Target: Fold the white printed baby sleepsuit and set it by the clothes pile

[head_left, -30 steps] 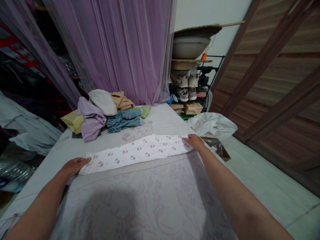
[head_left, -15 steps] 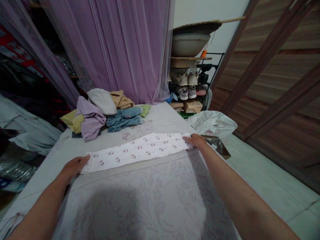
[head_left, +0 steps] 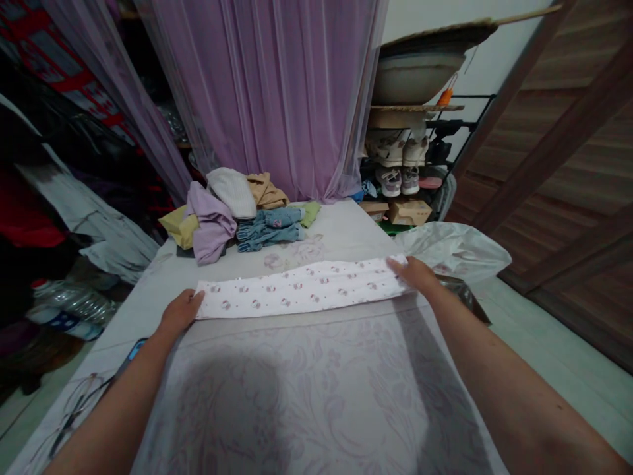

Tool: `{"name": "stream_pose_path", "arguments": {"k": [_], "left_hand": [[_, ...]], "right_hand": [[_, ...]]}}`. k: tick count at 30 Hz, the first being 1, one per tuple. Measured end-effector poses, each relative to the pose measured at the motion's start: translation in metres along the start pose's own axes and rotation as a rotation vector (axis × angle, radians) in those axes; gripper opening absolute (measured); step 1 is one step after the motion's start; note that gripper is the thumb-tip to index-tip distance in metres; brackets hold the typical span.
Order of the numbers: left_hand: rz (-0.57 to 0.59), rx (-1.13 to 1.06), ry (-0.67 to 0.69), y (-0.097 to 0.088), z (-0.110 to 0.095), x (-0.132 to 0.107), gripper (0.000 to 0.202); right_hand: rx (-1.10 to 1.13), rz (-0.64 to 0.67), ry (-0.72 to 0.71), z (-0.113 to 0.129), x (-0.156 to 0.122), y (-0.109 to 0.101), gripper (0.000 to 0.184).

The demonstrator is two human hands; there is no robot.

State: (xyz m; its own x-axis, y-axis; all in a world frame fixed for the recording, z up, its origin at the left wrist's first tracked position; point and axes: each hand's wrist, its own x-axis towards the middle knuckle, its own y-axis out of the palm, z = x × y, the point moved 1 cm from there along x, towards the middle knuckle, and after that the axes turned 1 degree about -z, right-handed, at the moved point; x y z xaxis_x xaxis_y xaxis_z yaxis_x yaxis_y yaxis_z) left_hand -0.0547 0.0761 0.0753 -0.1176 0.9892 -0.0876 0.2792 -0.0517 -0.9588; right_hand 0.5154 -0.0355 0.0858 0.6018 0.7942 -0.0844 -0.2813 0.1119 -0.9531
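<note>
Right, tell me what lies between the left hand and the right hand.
The head view shows a white, pink-printed cloth strip, its ends touching the left hand and the right hand.

This is a bedroom in a home. A bed with a pale floral sheet (head_left: 316,402) carries a heap of everyday clothes (head_left: 237,224) at its far end, backed by a sheer lilac curtain (head_left: 267,99). Past the bed's far right corner, a black metal rack (head_left: 469,119) holds worn sneakers (head_left: 400,173) beneath a white plastic basin (head_left: 413,78).
</note>
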Motion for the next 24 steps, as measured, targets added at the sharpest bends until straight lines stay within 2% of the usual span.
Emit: {"name": "stream_pose_path", "arguments": {"k": [2,5,8,11,13,14,16,17,19,21,24], "left_hand": [[0.013,0.082,0.022,0.000,-0.003,-0.002,0.043],[0.005,0.191,0.029,0.002,-0.009,-0.009,0.046],[0.021,0.230,0.014,0.002,-0.013,-0.016,0.048],[0.029,0.206,-0.021,-0.001,-0.012,-0.022,0.046],[-0.049,0.212,0.003,-0.002,-0.014,-0.025,0.044],[-0.113,0.226,0.065,-0.001,-0.016,-0.026,0.044],[-0.210,0.251,0.271,0.005,-0.025,-0.029,0.043],[-0.216,0.251,0.387,0.011,-0.031,-0.030,0.044],[-0.156,0.232,0.555,0.026,-0.042,-0.032,0.046],[-0.119,0.215,0.604,0.043,-0.047,-0.034,0.050],[-0.123,0.206,0.587,0.061,-0.042,-0.035,0.055]], "right_hand": [[-0.105,-0.032,0.046,-0.005,-0.002,0.003,0.063],[-0.175,-0.103,0.044,-0.009,-0.012,0.014,0.065],[-0.134,-0.194,0.044,-0.011,-0.022,0.021,0.070],[-0.077,-0.255,0.039,-0.011,-0.025,0.017,0.074],[-0.084,-0.355,-0.059,-0.002,-0.026,0.012,0.069],[-0.090,-0.408,-0.131,0.006,-0.028,0.012,0.065],[-0.084,-0.448,-0.293,0.032,-0.035,0.016,0.056],[-0.075,-0.422,-0.385,0.048,-0.041,0.022,0.054],[-0.089,-0.288,-0.638,0.083,-0.055,0.040,0.049],[-0.138,-0.118,-0.887,0.111,-0.069,0.060,0.048],[-0.198,0.043,-0.978,0.128,-0.082,0.082,0.052]]}}
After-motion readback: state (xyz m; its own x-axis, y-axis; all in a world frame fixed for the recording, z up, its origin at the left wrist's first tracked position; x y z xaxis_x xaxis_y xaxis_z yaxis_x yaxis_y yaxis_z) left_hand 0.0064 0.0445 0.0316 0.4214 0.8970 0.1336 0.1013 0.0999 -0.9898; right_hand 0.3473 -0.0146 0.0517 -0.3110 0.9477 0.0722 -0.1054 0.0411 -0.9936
